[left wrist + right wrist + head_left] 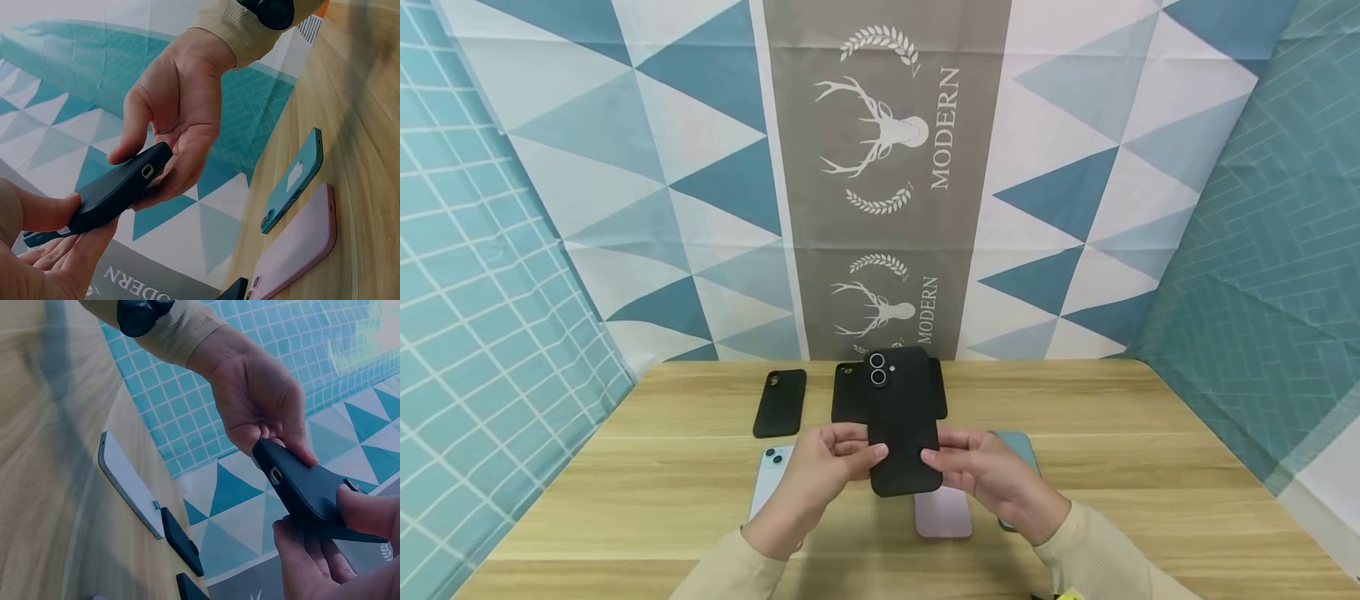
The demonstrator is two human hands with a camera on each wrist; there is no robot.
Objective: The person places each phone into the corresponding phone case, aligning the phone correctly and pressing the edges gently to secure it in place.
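Note:
A phone in a black case [904,429] is held up over the table between both hands, its back with two ringed lenses showing in the head view. My left hand [820,477] grips its left edge near the lower end, thumb on the back. On the opposite edge, my right hand [992,477] pinches it between thumb and fingers. The case's port cutout [147,170] shows at the bottom end in the left wrist view. Below the hands lies a pink phone [943,512], partly covered by the held one.
A black phone case [779,404] lies at the back left; more black case surface [848,398] shows behind the held phone. A light blue phone [767,479] lies by my left forearm, a teal phone [1019,447] behind my right hand. Patterned cloth [700,167] hangs behind the table.

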